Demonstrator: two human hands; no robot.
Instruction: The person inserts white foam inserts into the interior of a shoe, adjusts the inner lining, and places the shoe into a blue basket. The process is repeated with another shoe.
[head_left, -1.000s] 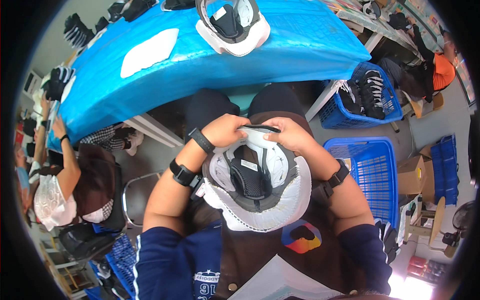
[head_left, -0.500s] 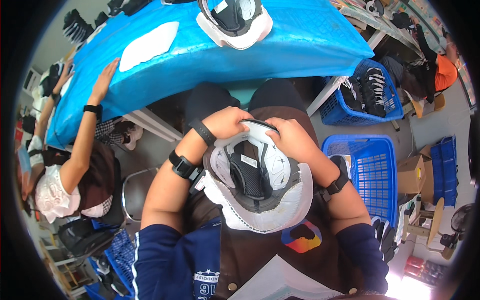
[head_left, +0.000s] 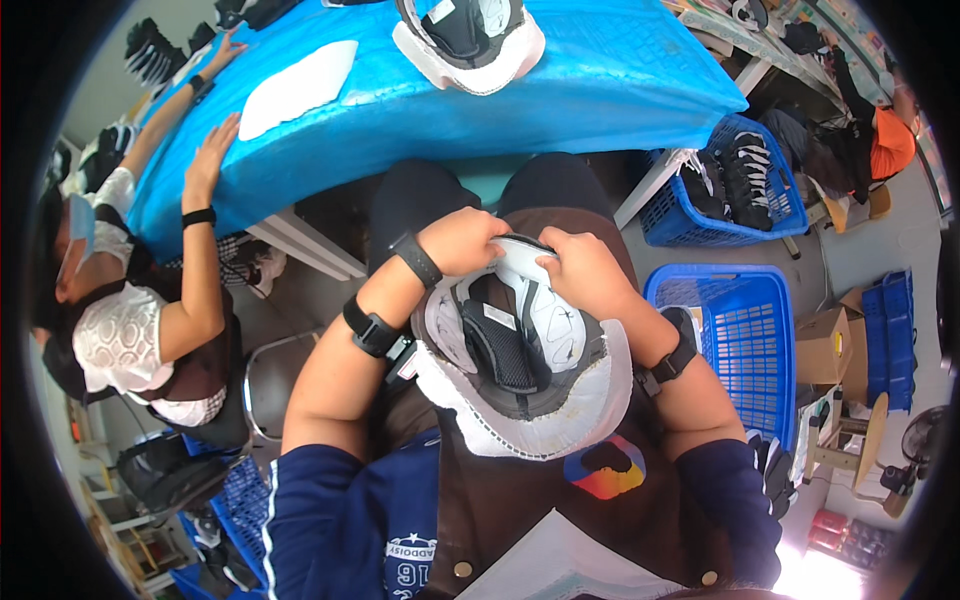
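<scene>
A white and grey shoe upper [head_left: 500, 348] hangs over my lap, its inside facing me, with a black mesh lining and a small white label showing. My left hand [head_left: 462, 243] is closed on the left end of its far rim. On the right end of that same rim, my right hand [head_left: 592, 270] grips with the thumb pressed on the white surface. The broad white flared edge of the upper faces my chest and is untouched. A similar shoe upper [head_left: 475, 70] lies on the blue-covered table [head_left: 590, 110] ahead.
A white sheet [head_left: 298, 90] lies on the table. Right of me stand a blue basket [head_left: 785, 345] and, farther off, another blue basket [head_left: 690, 225] holding black shoes. At left, a co-worker [head_left: 130, 325] in white sleeves reaches over the table. A stool [head_left: 275, 385] is near my left elbow.
The shoe upper has shifted slightly right and away from me, still held in both hands. The co-worker has leaned forward, stretching one arm farther across the table.
</scene>
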